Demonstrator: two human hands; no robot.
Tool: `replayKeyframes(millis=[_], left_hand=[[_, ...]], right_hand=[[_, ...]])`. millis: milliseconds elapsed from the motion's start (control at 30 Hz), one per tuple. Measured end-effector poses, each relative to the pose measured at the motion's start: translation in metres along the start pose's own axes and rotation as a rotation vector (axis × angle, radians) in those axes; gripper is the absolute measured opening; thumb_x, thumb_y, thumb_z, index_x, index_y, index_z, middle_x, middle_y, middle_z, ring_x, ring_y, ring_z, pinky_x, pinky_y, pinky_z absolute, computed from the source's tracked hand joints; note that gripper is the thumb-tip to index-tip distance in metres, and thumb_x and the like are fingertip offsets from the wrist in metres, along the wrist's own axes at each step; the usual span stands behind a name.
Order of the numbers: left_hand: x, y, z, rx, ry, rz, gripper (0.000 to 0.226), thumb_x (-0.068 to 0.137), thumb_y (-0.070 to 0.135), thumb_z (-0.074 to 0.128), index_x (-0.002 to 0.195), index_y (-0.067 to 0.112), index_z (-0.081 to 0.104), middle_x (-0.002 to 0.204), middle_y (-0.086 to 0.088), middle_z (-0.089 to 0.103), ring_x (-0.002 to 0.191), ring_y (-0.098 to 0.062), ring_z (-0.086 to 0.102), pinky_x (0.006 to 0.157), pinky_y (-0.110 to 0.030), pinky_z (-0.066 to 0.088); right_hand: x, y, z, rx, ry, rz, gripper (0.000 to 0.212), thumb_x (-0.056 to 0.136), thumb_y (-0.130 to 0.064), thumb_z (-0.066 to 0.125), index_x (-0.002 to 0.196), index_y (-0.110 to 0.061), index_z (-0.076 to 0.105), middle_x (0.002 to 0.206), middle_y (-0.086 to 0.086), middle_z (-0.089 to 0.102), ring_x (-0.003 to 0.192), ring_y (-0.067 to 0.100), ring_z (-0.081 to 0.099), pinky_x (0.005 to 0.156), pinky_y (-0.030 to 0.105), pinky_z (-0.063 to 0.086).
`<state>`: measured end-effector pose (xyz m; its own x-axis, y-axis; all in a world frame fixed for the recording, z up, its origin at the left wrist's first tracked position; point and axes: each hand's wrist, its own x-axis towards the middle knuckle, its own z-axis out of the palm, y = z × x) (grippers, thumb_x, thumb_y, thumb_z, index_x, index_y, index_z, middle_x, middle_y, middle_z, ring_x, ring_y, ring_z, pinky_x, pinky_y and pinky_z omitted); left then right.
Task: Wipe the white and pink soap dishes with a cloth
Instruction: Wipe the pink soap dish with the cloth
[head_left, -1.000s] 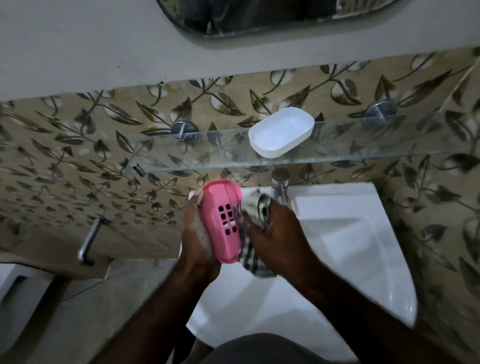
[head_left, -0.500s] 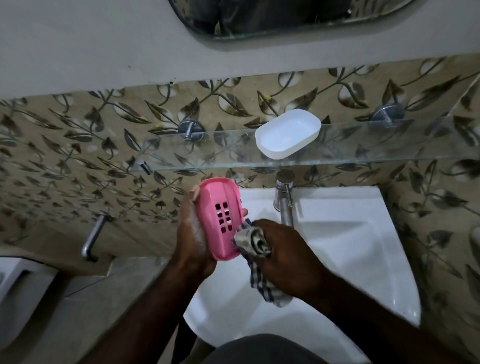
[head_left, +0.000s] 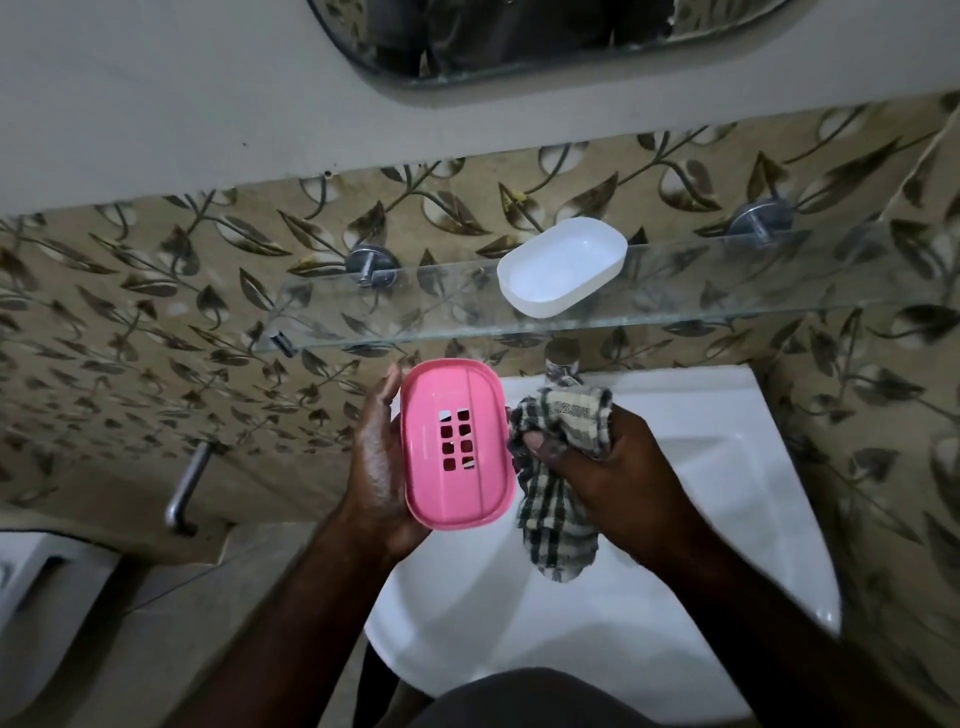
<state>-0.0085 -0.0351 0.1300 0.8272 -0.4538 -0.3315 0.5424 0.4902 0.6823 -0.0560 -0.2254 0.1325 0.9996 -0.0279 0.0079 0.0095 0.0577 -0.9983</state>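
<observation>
At frame centre, the left hand (head_left: 382, 467) grips the pink soap dish (head_left: 456, 446) by its edges; light, stiff plastic, probably slippery. The right hand (head_left: 602, 462) clutches the soft cloth (head_left: 558, 467). The white soap dish (head_left: 562, 266) sits on the glass shelf (head_left: 727, 291), upper right.

A white sink (head_left: 727, 493) sits below a glass shelf (head_left: 727, 280); a mirror (head_left: 545, 36) hangs above, a metal bar (head_left: 187, 483) to its left.
</observation>
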Motion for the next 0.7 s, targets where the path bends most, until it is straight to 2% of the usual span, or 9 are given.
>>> replayKeyframes(millis=[67, 167, 233, 300, 367, 467, 567, 633, 700], left_hand=[[0.001, -0.003, 0.003, 0.048, 0.028, -0.005, 0.069, 0.081, 0.067, 0.045, 0.111, 0.012, 0.073, 0.103, -0.014, 0.072, 0.089, -0.029, 0.069, 0.082, -0.044, 0.056], [0.003, -0.002, 0.006, 0.135, 0.104, 0.034, 0.066, 0.08, 0.067, 0.042, 0.105, 0.016, 0.076, 0.102, -0.013, 0.073, 0.089, -0.028, 0.07, 0.077, -0.042, 0.057], [0.001, 0.001, 0.005, 0.152, 0.12, 0.038, 0.068, 0.078, 0.069, 0.042, 0.102, 0.016, 0.077, 0.1, -0.014, 0.073, 0.088, -0.028, 0.07, 0.078, -0.041, 0.057], [0.0, 0.004, 0.002, 0.143, 0.121, 0.04, 0.072, 0.08, 0.069, 0.041, 0.105, 0.011, 0.076, 0.1, -0.017, 0.073, 0.089, -0.031, 0.069, 0.081, -0.042, 0.056], [-0.002, 0.004, 0.0, 0.149, 0.133, 0.044, 0.072, 0.083, 0.069, 0.039, 0.106, 0.011, 0.076, 0.101, -0.018, 0.072, 0.09, -0.032, 0.068, 0.084, -0.043, 0.055], [-0.002, -0.005, 0.001, 0.166, 0.165, 0.032, 0.068, 0.084, 0.068, 0.04, 0.108, 0.014, 0.075, 0.109, -0.018, 0.069, 0.097, -0.033, 0.065, 0.09, -0.047, 0.051], [-0.005, -0.019, 0.0, 0.186, 0.198, 0.05, 0.064, 0.088, 0.067, 0.04, 0.114, 0.017, 0.071, 0.113, -0.017, 0.067, 0.102, -0.033, 0.062, 0.092, -0.049, 0.051], [-0.004, -0.019, 0.003, 0.172, 0.223, 0.077, 0.065, 0.087, 0.066, 0.041, 0.114, 0.015, 0.071, 0.112, -0.017, 0.067, 0.102, -0.034, 0.062, 0.092, -0.049, 0.051], [-0.002, -0.014, 0.004, 0.133, 0.243, 0.09, 0.068, 0.084, 0.067, 0.041, 0.108, 0.013, 0.074, 0.107, -0.018, 0.07, 0.095, -0.033, 0.066, 0.085, -0.045, 0.055]], right_hand=[[0.006, -0.011, 0.001, -0.212, -0.023, -0.105, 0.017, 0.085, -0.01, 0.073, 0.094, -0.025, 0.073, 0.089, -0.01, 0.076, 0.084, 0.006, 0.071, 0.078, 0.025, 0.055], [0.009, -0.019, 0.01, -0.735, -0.102, -0.354, 0.019, 0.08, -0.014, 0.07, 0.098, -0.02, 0.071, 0.085, 0.0, 0.065, 0.077, 0.025, 0.066, 0.065, 0.039, 0.054], [0.002, -0.017, 0.016, -0.859, -0.154, -0.399, 0.031, 0.074, -0.013, 0.064, 0.103, -0.023, 0.067, 0.085, -0.001, 0.059, 0.074, 0.028, 0.063, 0.061, 0.036, 0.052], [-0.011, -0.012, 0.02, -0.839, -0.24, -0.369, 0.036, 0.071, -0.015, 0.063, 0.105, -0.027, 0.064, 0.088, -0.004, 0.059, 0.074, 0.025, 0.063, 0.059, 0.03, 0.05], [-0.018, -0.007, 0.022, -0.814, -0.291, -0.306, 0.036, 0.07, -0.016, 0.063, 0.104, -0.028, 0.063, 0.09, -0.005, 0.06, 0.077, 0.024, 0.063, 0.062, 0.032, 0.051], [-0.004, -0.008, 0.022, -0.82, -0.166, -0.311, 0.027, 0.069, -0.012, 0.066, 0.094, -0.022, 0.062, 0.089, -0.002, 0.06, 0.081, 0.03, 0.063, 0.065, 0.038, 0.052], [0.012, -0.015, 0.024, -0.746, 0.01, -0.324, 0.031, 0.072, -0.009, 0.069, 0.101, -0.017, 0.066, 0.094, 0.002, 0.066, 0.086, 0.029, 0.065, 0.071, 0.038, 0.053], [0.01, -0.012, 0.028, -0.749, 0.019, -0.328, 0.029, 0.073, -0.011, 0.069, 0.102, -0.016, 0.065, 0.094, 0.003, 0.067, 0.086, 0.03, 0.065, 0.071, 0.038, 0.053], [-0.004, -0.001, 0.031, -0.735, -0.029, -0.31, 0.022, 0.073, -0.013, 0.067, 0.095, -0.018, 0.064, 0.088, 0.002, 0.066, 0.08, 0.029, 0.065, 0.068, 0.038, 0.053]])
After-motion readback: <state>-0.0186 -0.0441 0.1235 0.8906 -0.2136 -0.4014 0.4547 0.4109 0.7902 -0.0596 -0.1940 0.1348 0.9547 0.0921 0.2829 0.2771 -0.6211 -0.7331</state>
